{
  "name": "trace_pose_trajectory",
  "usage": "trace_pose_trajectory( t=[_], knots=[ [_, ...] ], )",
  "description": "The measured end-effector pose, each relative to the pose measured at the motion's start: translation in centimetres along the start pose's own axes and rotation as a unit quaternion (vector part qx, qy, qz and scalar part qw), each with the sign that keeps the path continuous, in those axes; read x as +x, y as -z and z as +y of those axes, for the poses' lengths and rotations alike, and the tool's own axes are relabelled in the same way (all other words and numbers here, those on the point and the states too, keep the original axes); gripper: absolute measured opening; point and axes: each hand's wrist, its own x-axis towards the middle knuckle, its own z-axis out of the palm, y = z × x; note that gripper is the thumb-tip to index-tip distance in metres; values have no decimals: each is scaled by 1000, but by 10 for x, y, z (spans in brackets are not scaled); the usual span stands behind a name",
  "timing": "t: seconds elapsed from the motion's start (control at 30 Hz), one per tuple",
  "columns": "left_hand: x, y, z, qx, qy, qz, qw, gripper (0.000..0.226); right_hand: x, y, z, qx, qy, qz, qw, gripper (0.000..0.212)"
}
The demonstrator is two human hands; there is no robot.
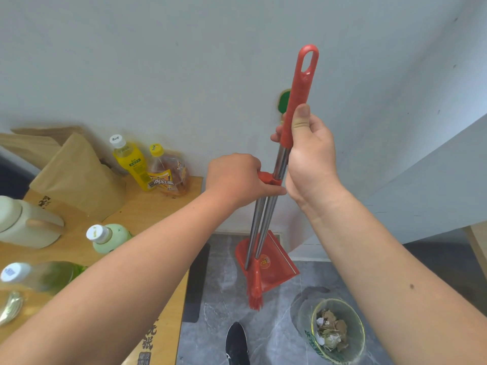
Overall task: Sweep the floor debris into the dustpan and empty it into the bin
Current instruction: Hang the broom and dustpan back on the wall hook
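Step in hand: the broom and dustpan hang together as 1 set; by the look of it they are being clipped together or pulled apart, and I cannot tell which.
Right hand (309, 156): wrapped firmly around the broom handle (300, 93) where the red plastic grip meets the steel tube, thumb pointing up along the grip.
Left hand (235, 177): closed over the red clip (268, 177) that joins the 2 steel tubes, just below and at 9 o'clock of the right hand; the fingers are hidden behind the clip.
Long axis: both tubes run near upright, leaning from 12 o'clock at the hanging loop down toward 6 o'clock, where the broom head (255, 293) hangs in front of the red dustpan (271, 262); I cannot tell whether either touches the floor.
Key relation: the clip lies between the 2 hands, so any sliding of 1 tube against the other runs along that upright axis; the left hand is nearer the clip.
Bin (334, 330): a clear green-rimmed wastebasket at 5 o'clock of the dustpan, near it, already holding crumpled paper and brown scraps (330, 327).
Floor (276, 325): grey marble-look tile, no loose debris visible.
Surroundings: a wooden table (158, 206) at 9 o'clock carries drink bottles (129, 159), a paper bag (76, 175) and a cream jug (26, 222); a black shoe (237, 341) stands at 6 o'clock.
Obstacles: the table edge sits close to the set on the left, the white wall (184, 61) right behind it.
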Motion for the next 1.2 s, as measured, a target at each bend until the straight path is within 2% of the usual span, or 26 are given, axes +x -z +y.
trace_pose_trajectory(
  t=[0.53, 0.8, 1.03, 1.2],
  knots=[
    [-1, -6, 0, -32, 28, -30, 999, 55, 4, -3, 28, -66, 1, 40, 997, 31],
    [2, -10, -4, -21, 30, -34, 999, 71, 0, 2, 41, -68, -4, 25, 997, 31],
    [1, -10, -6, -31, 43, -41, 998, 60, -3, 2, 51, -67, -4, 4, 998, 31],
    [3, -12, -9, -30, 44, -32, 998, 62, -3, 0, 52, -65, -18, -7, 998, 30]
  ],
)
